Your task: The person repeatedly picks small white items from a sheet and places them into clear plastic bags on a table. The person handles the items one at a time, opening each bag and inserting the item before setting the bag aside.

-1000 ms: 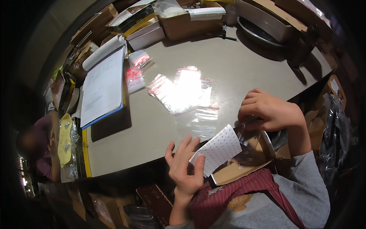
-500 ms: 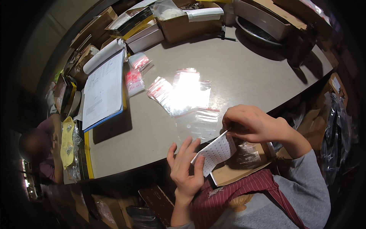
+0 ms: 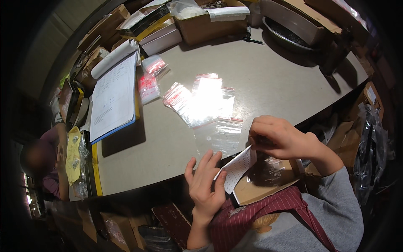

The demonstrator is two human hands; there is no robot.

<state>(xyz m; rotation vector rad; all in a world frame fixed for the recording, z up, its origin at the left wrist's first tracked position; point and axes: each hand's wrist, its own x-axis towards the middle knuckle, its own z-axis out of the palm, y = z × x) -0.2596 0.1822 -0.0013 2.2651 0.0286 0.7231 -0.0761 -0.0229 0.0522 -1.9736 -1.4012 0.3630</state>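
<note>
A small white sheet with rows of tiny printed marks [image 3: 237,171], which looks like a label sheet, is tilted between my two hands. My left hand [image 3: 205,182] has its thumb on the sheet's near face and its fingers stretched up behind the left end. At the upper right end, my right hand [image 3: 277,136] is closed in a pinch, its fingertips partly hidden. Below the sheet is an open cardboard box [image 3: 260,191] with small clear bags [image 3: 270,170] in it. On the table beyond lie several clear zip bags [image 3: 218,136], partly washed out by glare.
A clipboard with papers [image 3: 113,96] lies on the table's left side, beside red-printed plastic bags [image 3: 149,86]. Cardboard boxes [image 3: 210,27] and a round dark pan [image 3: 289,35] line the far edge. Another person's arm [image 3: 62,164] is at the far left, near a yellow packet [image 3: 73,155].
My right hand has shifted very slightly to the right, still at the sheet's end. The left hand keeps nearly the same pose; the view has moved a little.
</note>
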